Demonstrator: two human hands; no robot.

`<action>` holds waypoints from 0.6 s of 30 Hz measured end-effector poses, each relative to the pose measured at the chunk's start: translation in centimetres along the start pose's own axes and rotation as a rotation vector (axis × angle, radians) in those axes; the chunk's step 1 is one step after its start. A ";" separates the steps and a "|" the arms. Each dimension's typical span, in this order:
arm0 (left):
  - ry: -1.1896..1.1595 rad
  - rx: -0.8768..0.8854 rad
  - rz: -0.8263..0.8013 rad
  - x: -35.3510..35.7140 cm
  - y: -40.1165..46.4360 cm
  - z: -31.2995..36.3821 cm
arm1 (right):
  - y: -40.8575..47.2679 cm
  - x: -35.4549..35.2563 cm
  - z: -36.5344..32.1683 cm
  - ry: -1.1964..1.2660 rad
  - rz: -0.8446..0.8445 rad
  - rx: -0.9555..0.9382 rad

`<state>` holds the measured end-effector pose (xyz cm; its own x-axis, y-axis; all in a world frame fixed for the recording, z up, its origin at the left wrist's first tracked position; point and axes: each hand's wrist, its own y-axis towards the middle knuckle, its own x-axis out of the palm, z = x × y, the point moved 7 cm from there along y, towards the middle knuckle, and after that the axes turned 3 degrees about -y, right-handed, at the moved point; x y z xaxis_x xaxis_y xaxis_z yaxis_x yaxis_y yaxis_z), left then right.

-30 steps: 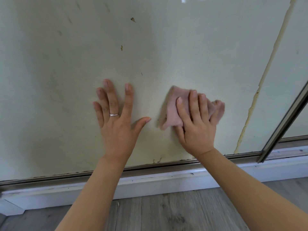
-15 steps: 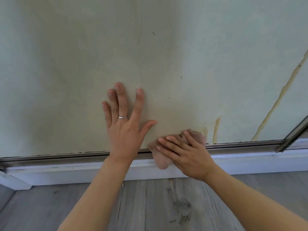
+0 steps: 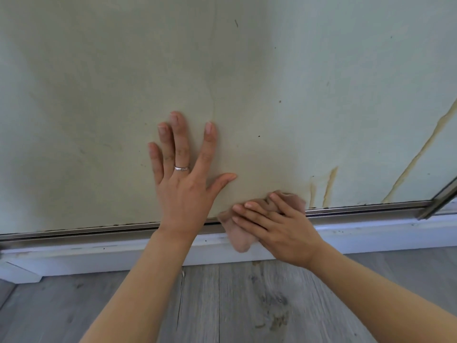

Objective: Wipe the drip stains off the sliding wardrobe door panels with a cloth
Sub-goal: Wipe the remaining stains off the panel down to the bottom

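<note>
Over the last second our right hand (image 3: 279, 231) has dropped from the middle of the door panel (image 3: 321, 95) to its bottom edge, taking the pink cloth (image 3: 238, 237) with it. The fingers now lie fairly straight across the cloth and press it against the metal bottom rail (image 3: 99, 230), with a loose corner hanging over the white skirting board (image 3: 123, 251). Between half a second ago and now the hand has barely shifted, so we judge the stroke is working along the foot of the panel.

Our left hand (image 3: 184, 184) has stayed where it was, flat on the panel with fingers spread, a ring (image 3: 181, 168) on one finger, holding nothing and steadying us.

For the task, this means the two short yellowish drip stains (image 3: 330, 186) just to the right of the cloth are not yet wiped, and the long diagonal drip streak (image 3: 420, 154) further right is also untouched. We judge those are next in line.

Hard to read: the part of the rail and panel under the cloth and hand is hidden, so we cannot tell whether any stain lies beneath. The long streak runs out of the frame at the right edge, beside the adjoining door frame (image 3: 442, 196). Faint dark specks dot the panel; whether they are dirt or flaws we cannot tell. The grey wooden floor (image 3: 222, 305) fills the foreground.
</note>
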<state>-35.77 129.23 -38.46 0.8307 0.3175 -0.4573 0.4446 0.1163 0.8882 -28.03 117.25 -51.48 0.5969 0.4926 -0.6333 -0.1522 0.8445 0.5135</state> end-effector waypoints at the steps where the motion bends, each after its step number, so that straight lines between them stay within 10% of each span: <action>1: 0.002 -0.004 -0.002 0.0 0.0 0.0 | -1.0 -0.1 0.8 -0.009 -0.022 0.008; 18: 0.002 -0.019 -0.024 0.0 0.1 0.2 | -2.9 -0.8 2.9 -0.027 -0.094 0.005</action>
<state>-35.68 129.02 -38.40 0.8193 0.3162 -0.4784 0.4577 0.1418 0.8777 -25.78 113.82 -50.80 0.6294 0.4055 -0.6629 -0.0906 0.8855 0.4557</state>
